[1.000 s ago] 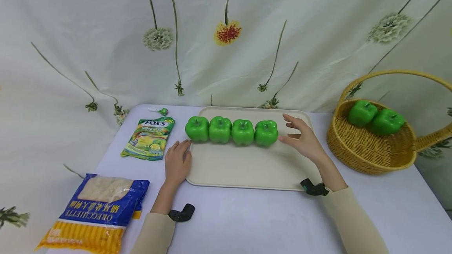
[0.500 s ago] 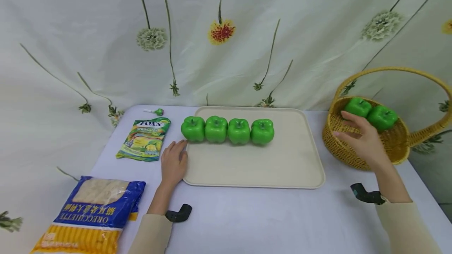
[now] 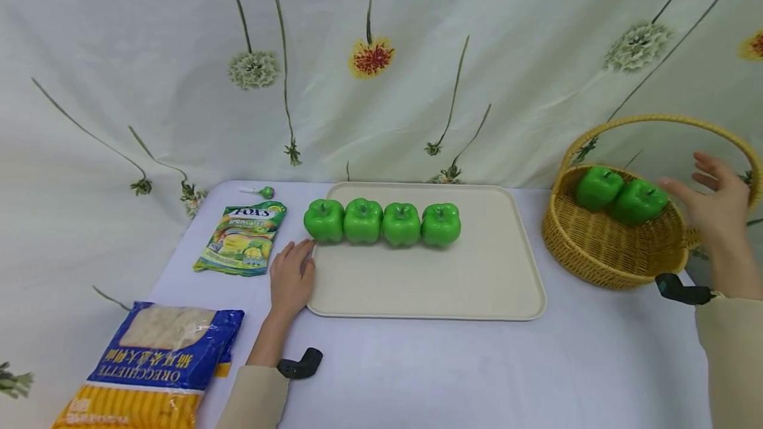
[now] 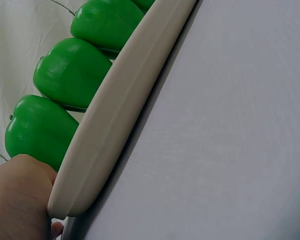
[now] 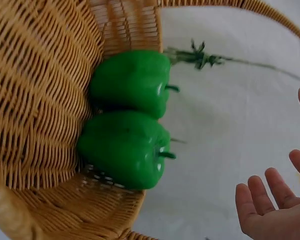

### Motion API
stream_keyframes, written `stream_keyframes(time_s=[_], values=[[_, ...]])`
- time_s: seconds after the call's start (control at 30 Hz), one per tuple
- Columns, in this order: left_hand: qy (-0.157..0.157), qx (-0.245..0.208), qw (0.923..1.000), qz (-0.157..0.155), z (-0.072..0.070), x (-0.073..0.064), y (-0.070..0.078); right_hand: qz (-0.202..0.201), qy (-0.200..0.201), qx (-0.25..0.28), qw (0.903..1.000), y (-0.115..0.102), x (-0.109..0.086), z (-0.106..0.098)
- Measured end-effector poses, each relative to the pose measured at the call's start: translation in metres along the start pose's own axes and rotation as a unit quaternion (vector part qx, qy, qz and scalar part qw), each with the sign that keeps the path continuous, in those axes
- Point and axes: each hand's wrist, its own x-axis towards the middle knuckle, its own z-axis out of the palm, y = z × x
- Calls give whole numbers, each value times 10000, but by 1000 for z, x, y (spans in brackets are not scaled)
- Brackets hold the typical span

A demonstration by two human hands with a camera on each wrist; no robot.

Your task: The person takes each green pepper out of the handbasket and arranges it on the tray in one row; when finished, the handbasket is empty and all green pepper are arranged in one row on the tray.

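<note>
Several green bell peppers [image 3: 402, 224] stand in a row along the back left of a beige tray [image 3: 429, 283]. My left hand [image 3: 292, 277] rests at the tray's left edge, next to the leftmost pepper; part of that hand [image 4: 20, 200] shows beside the tray rim in the left wrist view. Over the right side of a wicker basket [image 3: 626, 253], near its handle, my right hand [image 3: 715, 207] is spread and holds nothing. Two more green bell peppers [image 3: 640, 202] sit side by side at the back of the basket, apart from the right hand's fingers [image 5: 262, 195].
Left of the tray lie a green candy bag [image 3: 242, 238], a small lollipop [image 3: 265, 192] and a blue and yellow pasta bag [image 3: 149, 363]. The basket's handle [image 3: 661, 118] arches up over it. A flowered cloth [image 3: 357, 131] hangs behind the table.
My right hand has left the rightmost pepper on the tray and moved right, across the basket to its far side. The left hand keeps its place, and the peppers have not moved.
</note>
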Motion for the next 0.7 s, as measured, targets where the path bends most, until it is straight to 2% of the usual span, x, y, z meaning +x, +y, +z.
stream_keyframes(time_s=[0.23,0.33,0.43,0.57,0.7], values=[[184,17,9997,130,1,-3,-1,267,200,596,9977,63,85,9],[241,4,9995,186,2,-3,-1,352,171,659,9971,75,103,14],[243,0,9994,226,3,-2,-1,554,113,740,9957,63,95,16],[289,29,9992,275,3,-1,-1,824,-127,829,9931,33,65,13],[263,56,9993,249,2,0,-1,846,-599,894,9906,20,46,7]])
